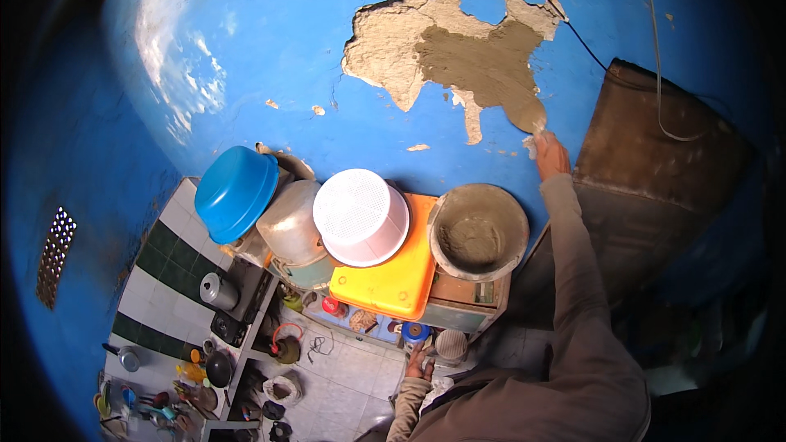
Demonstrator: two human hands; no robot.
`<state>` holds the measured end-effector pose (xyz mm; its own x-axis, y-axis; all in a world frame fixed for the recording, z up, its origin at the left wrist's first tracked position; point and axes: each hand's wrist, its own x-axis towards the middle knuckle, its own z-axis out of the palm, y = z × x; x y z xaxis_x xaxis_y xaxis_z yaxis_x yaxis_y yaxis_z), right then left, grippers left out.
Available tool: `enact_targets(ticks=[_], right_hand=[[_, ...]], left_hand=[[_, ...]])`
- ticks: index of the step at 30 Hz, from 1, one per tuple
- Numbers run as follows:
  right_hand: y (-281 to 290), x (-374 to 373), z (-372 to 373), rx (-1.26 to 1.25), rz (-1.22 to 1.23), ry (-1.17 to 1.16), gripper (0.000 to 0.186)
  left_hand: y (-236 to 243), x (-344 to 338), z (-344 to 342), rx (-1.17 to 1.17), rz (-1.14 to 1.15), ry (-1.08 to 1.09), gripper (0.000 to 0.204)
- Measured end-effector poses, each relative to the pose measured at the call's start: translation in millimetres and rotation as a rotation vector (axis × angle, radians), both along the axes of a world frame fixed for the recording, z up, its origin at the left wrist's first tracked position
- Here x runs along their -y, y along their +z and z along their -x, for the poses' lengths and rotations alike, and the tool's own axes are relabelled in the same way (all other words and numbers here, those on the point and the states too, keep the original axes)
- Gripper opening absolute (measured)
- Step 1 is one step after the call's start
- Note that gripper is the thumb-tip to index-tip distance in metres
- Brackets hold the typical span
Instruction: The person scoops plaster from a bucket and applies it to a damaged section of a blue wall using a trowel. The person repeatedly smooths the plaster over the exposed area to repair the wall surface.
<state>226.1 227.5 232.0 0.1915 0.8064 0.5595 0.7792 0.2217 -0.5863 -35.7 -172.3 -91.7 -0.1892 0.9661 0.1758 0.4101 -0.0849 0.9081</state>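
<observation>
High on the blue wall (270, 41), a ragged patch of bare pale plaster (385, 45) is partly coated with wet grey-brown mortar (471, 61). My right hand (550, 154) is closed on a trowel (528, 115), whose blade lies against the mortar's lower right part. Below it, a round bucket (516, 233) with grey mortar inside stands on a wooden cabinet (463, 293). Low in the middle, my left hand (419, 363) has curled fingers beside a blue-lidded container (415, 331); what they grip is too small to make out.
A blue basin (233, 188), white colander (360, 213) and yellow plastic slab (377, 295) crowd the cabinet top. A dark brown panel (630, 139) stands right, with cables (655, 33) above. Lower left is a tiled counter (160, 303) with pots and utensils, beside a tiled floor (344, 368).
</observation>
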Motion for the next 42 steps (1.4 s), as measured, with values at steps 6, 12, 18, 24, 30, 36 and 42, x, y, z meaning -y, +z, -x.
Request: enact_targets(ticks=[6,12,18,24,30,36,42], right_hand=[[-10,12,32,-0.016,-0.066,0.164,0.034],[48,-6,81,0.063,-0.024,0.053,0.034],[44,-7,16,-0.009,0.037,-0.038,0.038],[5,12,-53,-0.064,-0.088,-0.019,0.036],[-20,87,-54,0.302,-0.234,0.061,0.031],[-19,100,-9,0.9,0.068,0.343,0.021],[-82,49,-5,1.244,-0.286,0.422,0.017]], left_hand=[[-22,-1,6,-0.021,0.0,0.03,0.043],[-14,-14,11,-0.106,-0.013,-0.076,0.045],[-53,-8,6,0.127,0.113,-0.006,0.044],[-49,-5,1,0.043,0.037,-0.015,0.044],[30,-44,-5,-0.18,-0.147,-0.098,0.06],[136,-113,-21,-0.318,-0.221,-0.073,0.065],[120,-156,-37,-0.493,-0.178,-0.116,0.071]])
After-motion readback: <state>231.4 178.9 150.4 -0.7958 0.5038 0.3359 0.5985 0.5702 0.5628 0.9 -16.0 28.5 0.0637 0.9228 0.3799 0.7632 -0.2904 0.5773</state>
